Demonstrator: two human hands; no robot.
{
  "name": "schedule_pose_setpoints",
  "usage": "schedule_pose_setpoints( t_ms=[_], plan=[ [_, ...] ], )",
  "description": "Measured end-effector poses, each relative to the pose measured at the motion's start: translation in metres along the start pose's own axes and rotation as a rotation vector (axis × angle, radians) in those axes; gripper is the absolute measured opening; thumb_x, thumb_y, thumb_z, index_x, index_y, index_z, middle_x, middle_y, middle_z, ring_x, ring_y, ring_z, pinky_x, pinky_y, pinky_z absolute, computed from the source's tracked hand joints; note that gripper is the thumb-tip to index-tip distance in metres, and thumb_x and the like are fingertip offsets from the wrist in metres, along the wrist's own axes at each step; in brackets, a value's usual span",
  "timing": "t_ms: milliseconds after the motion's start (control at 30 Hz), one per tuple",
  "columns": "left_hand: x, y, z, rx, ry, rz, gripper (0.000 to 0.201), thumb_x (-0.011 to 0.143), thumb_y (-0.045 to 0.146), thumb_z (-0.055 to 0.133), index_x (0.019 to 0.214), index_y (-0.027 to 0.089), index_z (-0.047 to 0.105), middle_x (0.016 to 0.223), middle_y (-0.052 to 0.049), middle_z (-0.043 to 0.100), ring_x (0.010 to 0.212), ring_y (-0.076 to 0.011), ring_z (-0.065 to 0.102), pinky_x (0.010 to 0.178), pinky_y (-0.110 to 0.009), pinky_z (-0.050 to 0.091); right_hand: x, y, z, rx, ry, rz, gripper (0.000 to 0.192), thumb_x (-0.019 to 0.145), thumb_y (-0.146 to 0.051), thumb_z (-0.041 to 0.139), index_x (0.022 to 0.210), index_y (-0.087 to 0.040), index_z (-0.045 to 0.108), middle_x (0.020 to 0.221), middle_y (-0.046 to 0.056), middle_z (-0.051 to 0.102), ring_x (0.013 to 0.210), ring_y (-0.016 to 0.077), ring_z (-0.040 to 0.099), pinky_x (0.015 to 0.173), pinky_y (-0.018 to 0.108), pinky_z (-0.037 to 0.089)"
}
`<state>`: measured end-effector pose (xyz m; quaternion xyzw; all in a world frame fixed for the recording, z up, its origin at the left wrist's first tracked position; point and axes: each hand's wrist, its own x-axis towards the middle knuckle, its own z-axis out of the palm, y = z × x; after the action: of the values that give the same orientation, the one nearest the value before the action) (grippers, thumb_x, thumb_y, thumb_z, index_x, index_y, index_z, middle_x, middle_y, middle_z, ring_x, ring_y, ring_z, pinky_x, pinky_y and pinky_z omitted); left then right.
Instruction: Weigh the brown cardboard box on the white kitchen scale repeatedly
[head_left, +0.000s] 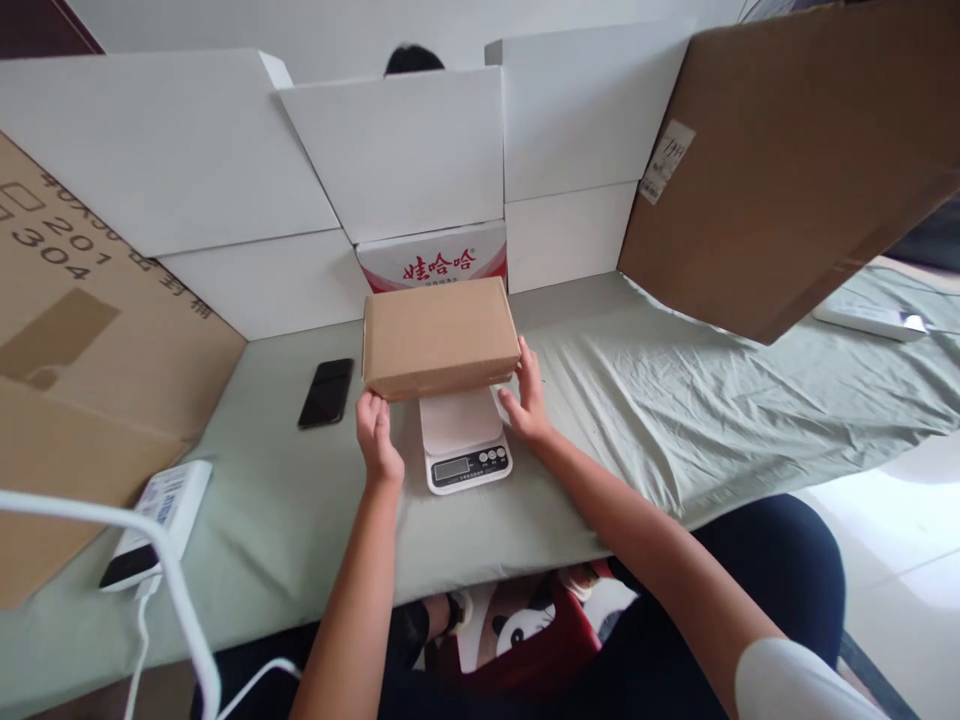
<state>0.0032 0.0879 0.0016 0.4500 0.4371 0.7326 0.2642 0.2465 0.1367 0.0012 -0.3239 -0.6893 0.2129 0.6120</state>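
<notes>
A closed brown cardboard box (439, 335) is held between my two hands at the middle of the table, slightly tilted. Under its front edge shows a white kitchen scale (459, 425) with a small display and several buttons; whether the box touches the scale's plate I cannot tell. My left hand (379, 435) grips the near left corner of the box, its fingertips partly hidden below it. On the right side, my right hand (529, 395) has its fingers against the box's edge, thumb low near the scale.
Left of the box lies a black phone (326, 393). A white power bank (157, 525) with a cable sits farther left. White boxes (405, 150) and brown cardboard panels (795, 160) wall the back and sides. A person's head top (414, 59) shows behind. Green cloth (615, 400) covers the table.
</notes>
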Motion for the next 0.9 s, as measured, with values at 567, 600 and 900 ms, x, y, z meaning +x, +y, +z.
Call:
schedule_pose_setpoints(
  t_ms=[567,600,900],
  plan=[
    [-0.084,0.036,-0.038,-0.016,0.027,-0.21,0.071,0.085,0.065,0.062,0.14,0.019,0.06,0.15,-0.02,0.058,0.149,-0.0362,0.045,0.126,-0.055,0.029,-0.064,-0.045,-0.04,0.164,-0.17,0.199,0.072,0.098,-0.056,0.055,0.161,-0.045,0.024,0.17,0.002,0.028,0.158,0.0292,0.03,0.126,0.057,0.037],
    [-0.083,0.036,-0.038,-0.014,0.023,-0.208,0.071,0.086,0.064,0.061,0.14,0.019,0.06,0.149,-0.019,0.059,0.148,-0.036,0.046,0.126,-0.055,0.029,-0.064,-0.045,-0.04,0.175,-0.165,0.211,0.072,0.097,-0.056,0.056,0.161,-0.044,0.024,0.17,0.002,0.028,0.159,0.0291,0.029,0.127,0.057,0.036],
    [-0.084,0.041,-0.038,0.009,0.033,-0.184,0.069,0.087,0.064,0.061,0.139,0.018,0.062,0.143,-0.019,0.064,0.146,-0.0377,0.049,0.124,-0.057,0.032,-0.059,-0.041,-0.036,0.215,-0.144,0.256,0.074,0.095,-0.056,0.058,0.161,-0.04,0.028,0.171,0.001,0.029,0.159,0.0309,0.028,0.13,0.057,0.032]
  ],
)
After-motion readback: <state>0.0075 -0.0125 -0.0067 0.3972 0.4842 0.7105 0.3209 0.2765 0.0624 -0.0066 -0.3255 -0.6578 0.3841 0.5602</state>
